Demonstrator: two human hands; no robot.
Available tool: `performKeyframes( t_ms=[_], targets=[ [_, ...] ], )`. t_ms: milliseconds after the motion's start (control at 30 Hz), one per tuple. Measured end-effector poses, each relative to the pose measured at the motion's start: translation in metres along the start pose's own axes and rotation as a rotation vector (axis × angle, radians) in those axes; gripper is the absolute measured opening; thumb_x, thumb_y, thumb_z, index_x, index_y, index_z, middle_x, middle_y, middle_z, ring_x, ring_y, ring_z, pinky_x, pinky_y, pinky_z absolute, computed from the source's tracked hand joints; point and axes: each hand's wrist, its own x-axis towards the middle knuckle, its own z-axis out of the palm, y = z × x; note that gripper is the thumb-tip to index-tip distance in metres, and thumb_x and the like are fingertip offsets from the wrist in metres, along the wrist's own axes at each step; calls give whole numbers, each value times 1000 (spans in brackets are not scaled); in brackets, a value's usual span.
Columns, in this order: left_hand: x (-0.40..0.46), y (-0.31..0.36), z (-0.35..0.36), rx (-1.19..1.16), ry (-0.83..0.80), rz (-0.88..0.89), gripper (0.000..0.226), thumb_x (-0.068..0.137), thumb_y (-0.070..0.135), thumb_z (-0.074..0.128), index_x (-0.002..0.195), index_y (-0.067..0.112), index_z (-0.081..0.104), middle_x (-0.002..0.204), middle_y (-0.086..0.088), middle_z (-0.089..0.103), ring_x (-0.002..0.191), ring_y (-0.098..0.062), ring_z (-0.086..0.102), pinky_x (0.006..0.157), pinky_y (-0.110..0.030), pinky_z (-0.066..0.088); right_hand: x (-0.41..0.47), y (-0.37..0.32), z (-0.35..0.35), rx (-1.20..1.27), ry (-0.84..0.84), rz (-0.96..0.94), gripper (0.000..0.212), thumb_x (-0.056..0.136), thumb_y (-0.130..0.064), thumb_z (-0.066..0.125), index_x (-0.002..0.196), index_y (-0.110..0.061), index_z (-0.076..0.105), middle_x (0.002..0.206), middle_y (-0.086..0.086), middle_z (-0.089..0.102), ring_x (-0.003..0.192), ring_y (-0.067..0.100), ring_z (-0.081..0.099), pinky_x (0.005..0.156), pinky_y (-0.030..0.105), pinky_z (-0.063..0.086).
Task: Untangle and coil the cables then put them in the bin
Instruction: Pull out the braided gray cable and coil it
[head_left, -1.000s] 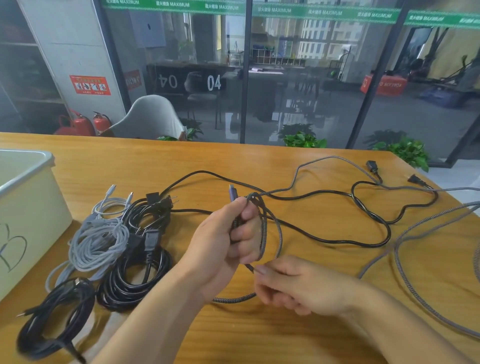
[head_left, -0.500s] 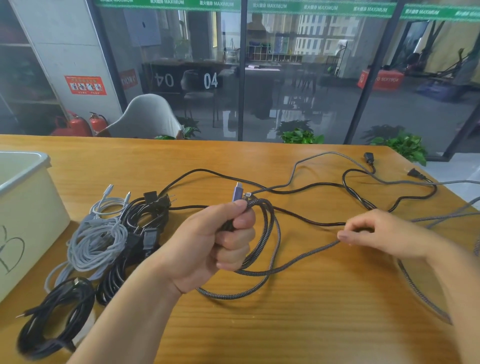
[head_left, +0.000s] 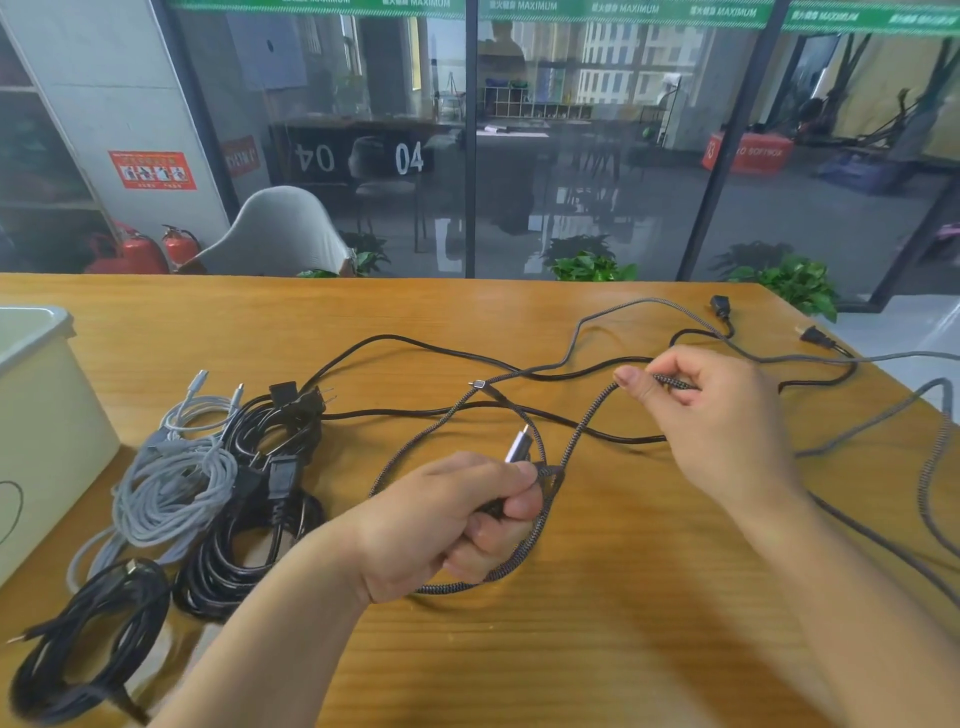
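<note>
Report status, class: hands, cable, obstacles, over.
Left hand grips braided cable loops, plug end up. Right hand pinches the same cable, drawn out. Black power cord crosses under it, uncoiled. Bin at left; coiled bundles beside it.

Bare table (head_left: 597, 649) near — coiled cables (head_left: 208, 493) before bin (head_left: 47, 431), left.
</note>
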Motion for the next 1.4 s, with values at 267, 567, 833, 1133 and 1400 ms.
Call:
performKeyframes(
  t_ms=[267,567,833,1133,1400],
  targets=[
    [2,-1,6,33,-62,-27,32,103,38,39,76,20,42,63,5,26,54,-11,19,51,-25,16,-2,2,3,30,24,10,30,92,-52,69,75,-28,68,63,-7,70,65,11,72,55,45,58],
    [2,0,9,-14,-130,-37,33,103,36,39,74,22,45,63,4,25,52,-10,19,49,-22,17,-2,2,3,11,32,10,31,92,-52,69,75,-26,68,60,-8,69,64,6,71,51,39,55],
    [13,-10,14,28,33,-37,30,101,40,43,78,20,47,66,2,26,55,-14,18,48,-20,22,-16,-26,5,226,-42,-117,28,96,-42,68,79,-20,69,60,-4,61,48,10,52,46,23,41],
    [22,-15,22,-78,331,48,33,111,33,37,84,15,45,65,3,29,58,-16,20,57,-30,17,-28,-39,7,367,-152,-180,22,100,-35,62,85,-23,71,58,6,51,53,17,40,49,31,34],
    [23,-16,18,-90,453,120,29,110,33,38,90,13,45,67,1,27,56,-16,22,55,-29,19,-38,-47,13,392,-282,-200,23,107,-29,56,89,-25,69,58,2,47,52,17,40,48,32,34]
  ],
)
